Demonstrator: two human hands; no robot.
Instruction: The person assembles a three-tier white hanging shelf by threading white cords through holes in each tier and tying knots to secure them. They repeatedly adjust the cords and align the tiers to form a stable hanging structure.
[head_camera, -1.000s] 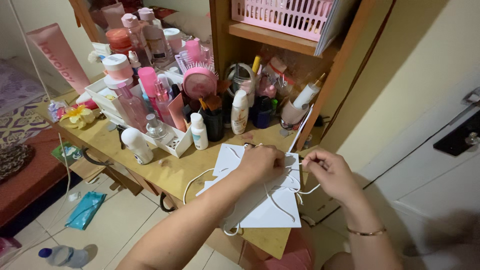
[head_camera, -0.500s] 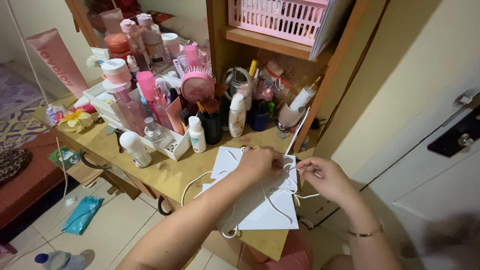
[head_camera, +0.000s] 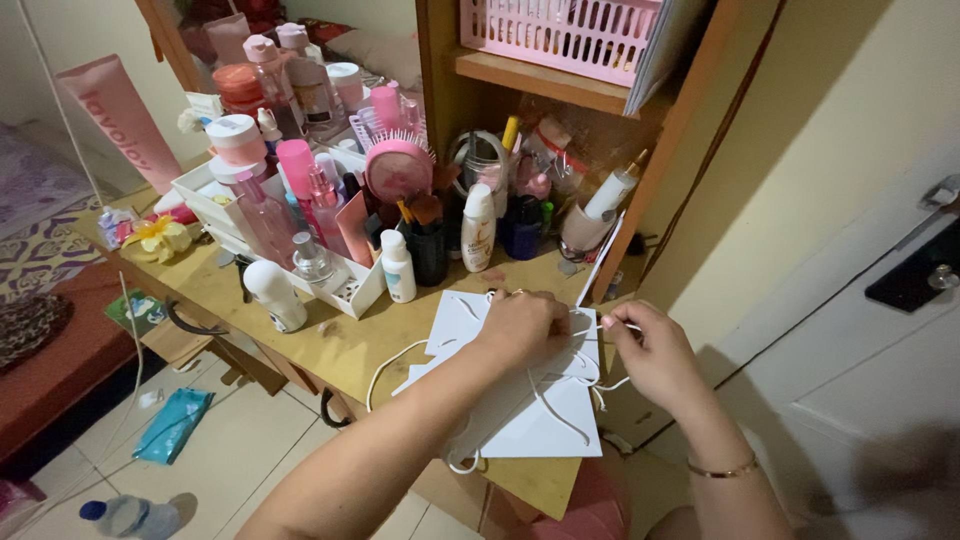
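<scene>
Right hand (head_camera: 655, 355) shifts slightly closer, pinching white cord (head_camera: 560, 410); left hand (head_camera: 525, 325) presses white cards (head_camera: 540, 420) at desk (head_camera: 300, 330) front edge, its fingers hidden, grip unclear.

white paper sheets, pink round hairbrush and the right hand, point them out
white paper sheets (head_camera: 545, 425), head view, bare lower sheet
pink round hairbrush (head_camera: 398, 170), head view, pink centre
right hand (head_camera: 655, 355), head view, back of hand
</scene>
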